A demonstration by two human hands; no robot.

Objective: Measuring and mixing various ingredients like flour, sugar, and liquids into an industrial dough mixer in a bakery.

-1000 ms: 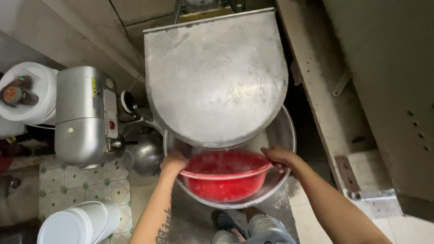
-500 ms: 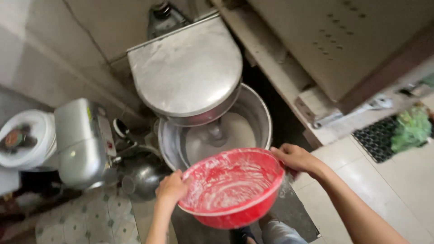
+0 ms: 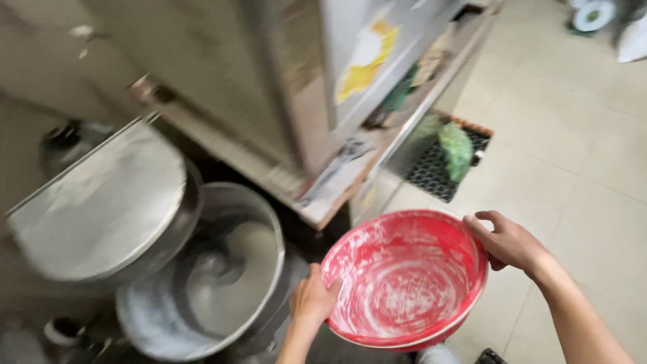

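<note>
- Plainly, both hands are clamped on one thing: a red plastic basin point(image 3: 404, 280), held up in the air over the floor, just to the right of a big mixer.
- The left hand point(image 3: 313, 300) grips the near-left rim, thumb hooked over the edge and fingers hidden under the wall.
- The right hand point(image 3: 509, 241) takes the opposite rim on the far right, fingers curled over the lip. Gripping on opposite sides looks like the way to keep so wide a basin steady.
- The basin tilts slightly toward the camera, so its inside shows: nothing in it but white, floury smears swirled over the red.
- Left of it stands the steel mixing bowl point(image 3: 202, 283) of the floor mixer, dusted white inside; the picture is too blurred to tell what lies at its bottom.
- Above and further left sits the mixer's flat, rounded metal lid point(image 3: 101, 205), raised clear of the bowl.
- Behind runs a metal cabinet point(image 3: 283, 87) with a yellow sticker point(image 3: 364, 64) on it.
- On the pale tiled floor point(image 3: 573, 135) beyond lies a black grid mat point(image 3: 438, 168) with a green bundle point(image 3: 457, 149) on it.
</note>
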